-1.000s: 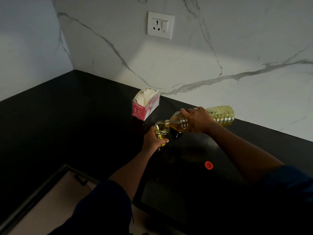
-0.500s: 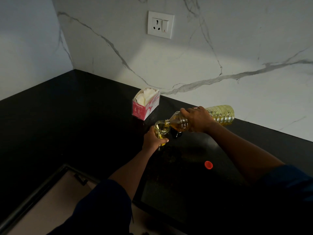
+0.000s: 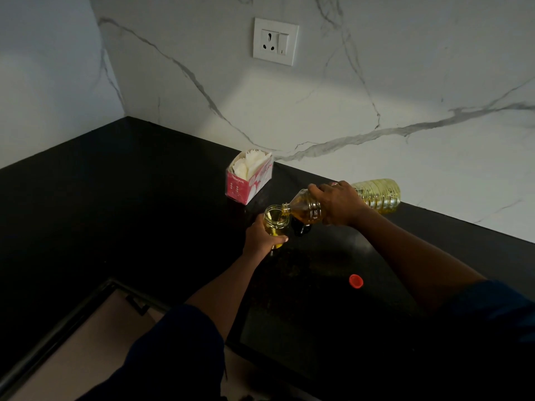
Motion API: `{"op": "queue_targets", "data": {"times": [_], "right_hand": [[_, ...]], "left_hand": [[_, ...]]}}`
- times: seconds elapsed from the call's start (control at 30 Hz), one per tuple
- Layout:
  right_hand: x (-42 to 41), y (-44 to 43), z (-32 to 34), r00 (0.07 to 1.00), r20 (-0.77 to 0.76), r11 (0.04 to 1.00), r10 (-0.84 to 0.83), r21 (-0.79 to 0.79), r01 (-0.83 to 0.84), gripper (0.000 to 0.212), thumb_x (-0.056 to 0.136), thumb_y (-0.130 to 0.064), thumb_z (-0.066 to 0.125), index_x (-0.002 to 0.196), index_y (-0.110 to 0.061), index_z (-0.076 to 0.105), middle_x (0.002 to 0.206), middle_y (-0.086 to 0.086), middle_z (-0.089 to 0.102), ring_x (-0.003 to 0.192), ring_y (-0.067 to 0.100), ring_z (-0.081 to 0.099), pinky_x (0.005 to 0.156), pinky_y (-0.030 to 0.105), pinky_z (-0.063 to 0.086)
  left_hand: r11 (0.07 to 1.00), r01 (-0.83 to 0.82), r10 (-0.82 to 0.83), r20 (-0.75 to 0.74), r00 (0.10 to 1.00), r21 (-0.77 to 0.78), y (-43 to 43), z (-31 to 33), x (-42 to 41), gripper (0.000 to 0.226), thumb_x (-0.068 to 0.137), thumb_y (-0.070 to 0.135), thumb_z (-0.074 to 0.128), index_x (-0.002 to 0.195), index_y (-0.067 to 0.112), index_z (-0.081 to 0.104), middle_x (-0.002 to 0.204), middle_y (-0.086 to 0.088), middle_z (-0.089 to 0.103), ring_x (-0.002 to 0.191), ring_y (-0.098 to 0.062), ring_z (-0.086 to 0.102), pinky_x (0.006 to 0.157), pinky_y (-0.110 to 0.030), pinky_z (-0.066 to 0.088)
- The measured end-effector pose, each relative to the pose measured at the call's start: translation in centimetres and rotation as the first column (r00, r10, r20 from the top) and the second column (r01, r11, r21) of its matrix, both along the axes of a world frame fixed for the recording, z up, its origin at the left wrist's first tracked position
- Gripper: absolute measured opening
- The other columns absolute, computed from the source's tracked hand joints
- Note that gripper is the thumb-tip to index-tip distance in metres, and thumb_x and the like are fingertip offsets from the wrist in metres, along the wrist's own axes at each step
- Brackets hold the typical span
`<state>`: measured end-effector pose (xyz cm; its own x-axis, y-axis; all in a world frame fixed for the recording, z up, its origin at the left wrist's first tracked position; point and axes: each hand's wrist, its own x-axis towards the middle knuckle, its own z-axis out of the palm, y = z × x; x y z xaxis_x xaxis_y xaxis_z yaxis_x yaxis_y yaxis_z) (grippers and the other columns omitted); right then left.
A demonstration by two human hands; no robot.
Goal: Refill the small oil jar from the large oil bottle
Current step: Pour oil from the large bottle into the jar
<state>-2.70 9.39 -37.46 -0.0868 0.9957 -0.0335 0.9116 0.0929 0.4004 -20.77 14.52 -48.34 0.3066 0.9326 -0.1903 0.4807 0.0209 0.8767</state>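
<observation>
A small open glass oil jar (image 3: 276,222), partly filled with yellow oil, stands on the black counter (image 3: 115,198). My left hand (image 3: 260,237) is wrapped around its lower half. My right hand (image 3: 337,202) grips the middle of the large clear oil bottle (image 3: 376,193), which is tipped nearly flat. The bottle's open mouth rests just over the jar's right rim. Yellow oil fills the bottle's neck. The bottle's red cap (image 3: 355,281) lies on the counter, in front of my right forearm.
A pink box of white tissues (image 3: 249,180) stands just behind the jar, near the marble wall. A small dark object (image 3: 301,228) sits on the counter under the bottle's neck. A wall socket (image 3: 275,41) is above. The counter's front edge drops off at the lower left.
Hardly anything has moved. Both hands hold the same pose while the bottle stays tipped over the jar.
</observation>
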Motion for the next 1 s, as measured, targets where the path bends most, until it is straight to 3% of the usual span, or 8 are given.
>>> {"op": "queue_targets", "data": {"times": [1.0], "right_hand": [[-0.18,-0.03,0.28,1.0,0.013,1.0,0.005,-0.002,-0.005,0.093,0.072,-0.041,0.073,0.144,-0.013,0.02,0.136,0.013,0.046,0.122,0.03,0.048,0.101,0.041,0.036]], "left_hand": [[1.0,-0.002,0.002,0.009,1.0,-0.003,0.07,-0.16,0.03,0.078,0.064,0.02,0.083,0.13,0.016,0.043,0.129,-0.006,0.053,0.122,-0.023,0.049,0.097,-0.035,0.045]]}}
